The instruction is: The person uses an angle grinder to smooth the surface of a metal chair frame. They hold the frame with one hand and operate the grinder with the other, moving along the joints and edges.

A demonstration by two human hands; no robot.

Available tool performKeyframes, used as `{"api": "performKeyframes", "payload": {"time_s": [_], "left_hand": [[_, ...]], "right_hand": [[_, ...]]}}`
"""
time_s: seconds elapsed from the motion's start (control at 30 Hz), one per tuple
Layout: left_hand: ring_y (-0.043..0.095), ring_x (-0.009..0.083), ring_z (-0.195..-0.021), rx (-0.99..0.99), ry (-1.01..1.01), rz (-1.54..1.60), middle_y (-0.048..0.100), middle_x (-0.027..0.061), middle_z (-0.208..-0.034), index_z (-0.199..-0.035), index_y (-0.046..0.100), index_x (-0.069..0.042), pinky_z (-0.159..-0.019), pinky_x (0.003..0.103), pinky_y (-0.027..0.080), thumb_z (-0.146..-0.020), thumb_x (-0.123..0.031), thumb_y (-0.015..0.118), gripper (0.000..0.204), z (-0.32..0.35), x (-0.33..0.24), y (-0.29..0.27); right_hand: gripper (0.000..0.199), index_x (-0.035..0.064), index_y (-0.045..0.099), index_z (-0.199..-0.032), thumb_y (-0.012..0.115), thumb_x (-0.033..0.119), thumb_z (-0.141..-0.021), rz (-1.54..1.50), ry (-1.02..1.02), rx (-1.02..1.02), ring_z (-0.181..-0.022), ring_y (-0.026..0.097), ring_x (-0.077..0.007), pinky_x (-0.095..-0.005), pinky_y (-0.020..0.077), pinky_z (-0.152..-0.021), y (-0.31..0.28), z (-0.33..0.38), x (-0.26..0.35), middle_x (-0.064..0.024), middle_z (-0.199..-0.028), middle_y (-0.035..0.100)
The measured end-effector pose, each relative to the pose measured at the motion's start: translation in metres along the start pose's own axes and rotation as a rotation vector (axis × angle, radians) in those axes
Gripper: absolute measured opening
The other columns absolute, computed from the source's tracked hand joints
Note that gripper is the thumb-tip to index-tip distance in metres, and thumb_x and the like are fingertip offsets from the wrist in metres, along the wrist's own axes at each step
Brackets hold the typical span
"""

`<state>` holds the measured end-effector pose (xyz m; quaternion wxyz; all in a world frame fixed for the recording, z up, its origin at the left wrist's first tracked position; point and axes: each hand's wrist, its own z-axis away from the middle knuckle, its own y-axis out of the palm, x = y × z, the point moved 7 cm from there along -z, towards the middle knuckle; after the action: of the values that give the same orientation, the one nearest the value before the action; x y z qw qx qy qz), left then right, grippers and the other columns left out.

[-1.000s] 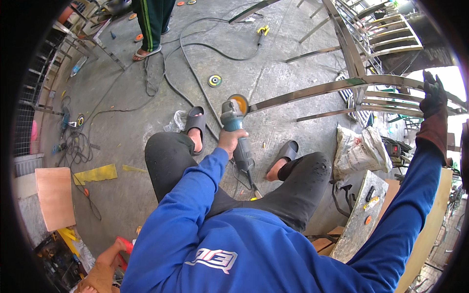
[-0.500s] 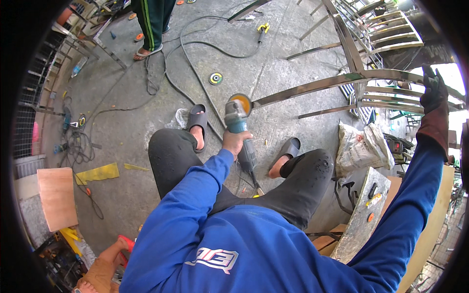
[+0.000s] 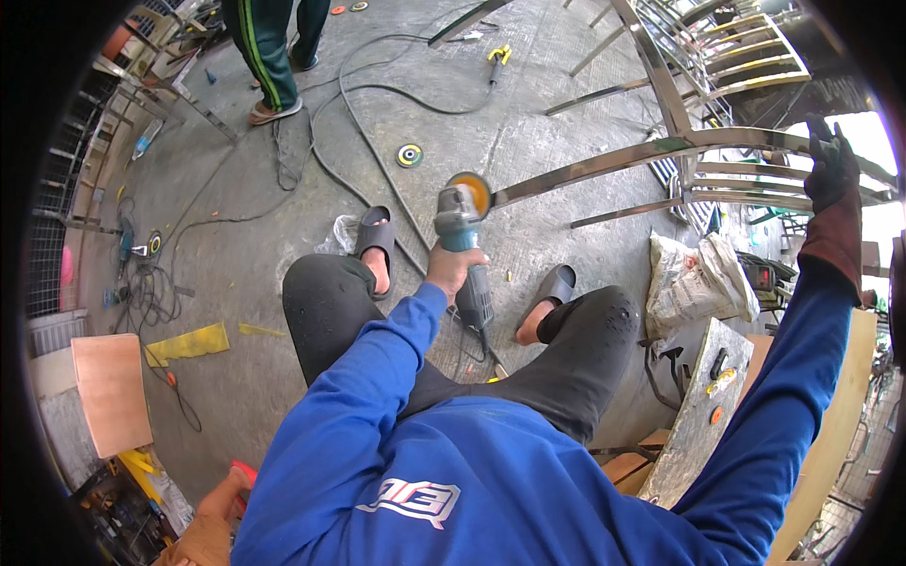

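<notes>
My left hand (image 3: 447, 271) is closed around the body of a teal and grey angle grinder (image 3: 462, 236). Its orange disc (image 3: 469, 193), blurred as if spinning, meets or nearly meets the end of a shiny metal chair leg (image 3: 538, 184). Out to the right, my right hand (image 3: 830, 174) wears a dark glove with a reddish-brown cuff. It grips the curved rail of the same tilted metal chair frame (image 3: 746, 140), its fingertips showing above the rail. The left hand is bare.
Cables (image 3: 377, 151) snake over the concrete floor, where a loose abrasive disc (image 3: 409, 156) lies. A person in green-striped trousers (image 3: 260, 57) stands ahead. A white sack (image 3: 698, 283) and a worn board (image 3: 698, 406) lie right; plywood (image 3: 111, 391) is at left. Another person's leg (image 3: 222, 505) shows lower left.
The whole view has shifted slightly. The grinder stays at the chair leg's end and both hands keep their holds. The lower-left person's leg has moved a little.
</notes>
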<state>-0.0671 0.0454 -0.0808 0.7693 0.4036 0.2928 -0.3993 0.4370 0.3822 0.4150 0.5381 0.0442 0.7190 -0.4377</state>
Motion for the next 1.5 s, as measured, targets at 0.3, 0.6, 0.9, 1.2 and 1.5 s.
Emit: {"api": "performKeyframes", "payload": {"time_s": [0.3, 0.6, 0.9, 1.2, 1.5], "left_hand": [[0.065, 0.0154, -0.079, 0.271, 0.206, -0.248, 0.067, 0.0038, -0.090, -0.102, 0.064, -0.004, -0.073, 0.033, 0.055, -0.066, -0.003, 0.083, 0.041, 0.004, -0.065, 0.072], [0.064, 0.0165, -0.070, 0.127, -0.057, 0.027, 0.065, 0.0041, -0.086, -0.097, 0.064, -0.006, -0.067, 0.036, 0.056, -0.072, -0.007, 0.081, 0.030, 0.003, -0.037, 0.047], [0.065, 0.0163, -0.073, 0.201, 0.157, -0.056, 0.066, 0.0033, -0.084, -0.098, 0.064, -0.004, -0.071, 0.033, 0.056, -0.065, -0.003, 0.084, 0.038, -0.007, -0.062, 0.076], [0.063, 0.0165, -0.064, 0.136, -0.141, 0.095, 0.064, 0.0040, -0.078, -0.091, 0.064, -0.005, -0.062, 0.036, 0.056, -0.070, -0.006, 0.079, 0.026, 0.003, -0.058, 0.046], [0.064, 0.0166, -0.069, 0.213, 0.107, 0.113, 0.065, 0.0045, -0.083, -0.094, 0.064, -0.004, -0.064, 0.035, 0.056, -0.067, -0.005, 0.082, 0.032, -0.003, -0.070, 0.091]], "right_hand": [[0.056, 0.0030, 0.062, -0.131, 0.037, 0.001, -0.082, -0.629, 0.576, 0.251, -0.149, 0.037, -0.0142, -0.0351, 0.0177, -0.129, -0.044, -0.022, 0.034, -0.0054, -0.155, 0.052], [0.041, 0.0095, 0.061, -0.138, 0.045, 0.033, -0.109, -1.766, 1.223, -0.228, -0.062, 0.059, -0.0015, -0.0105, 0.0407, -0.041, -0.088, -0.025, 0.076, 0.0011, -0.129, 0.070], [0.039, 0.0083, 0.063, -0.134, 0.051, 0.035, -0.108, -1.879, 1.474, -0.398, -0.060, 0.060, -0.0025, -0.0126, 0.0375, -0.036, -0.139, -0.039, 0.117, -0.0046, -0.122, 0.073], [0.038, 0.0089, 0.063, -0.134, 0.054, 0.033, -0.106, -1.893, 1.268, -0.407, -0.078, 0.071, -0.0092, -0.0147, 0.0407, -0.037, -0.119, -0.043, 0.103, -0.0068, -0.127, 0.072], [0.034, 0.0081, 0.061, -0.133, 0.050, 0.027, -0.108, -1.848, 1.150, -0.390, -0.088, 0.071, -0.0107, -0.0149, 0.0512, -0.049, -0.113, -0.040, 0.104, -0.0072, -0.133, 0.069]]}}
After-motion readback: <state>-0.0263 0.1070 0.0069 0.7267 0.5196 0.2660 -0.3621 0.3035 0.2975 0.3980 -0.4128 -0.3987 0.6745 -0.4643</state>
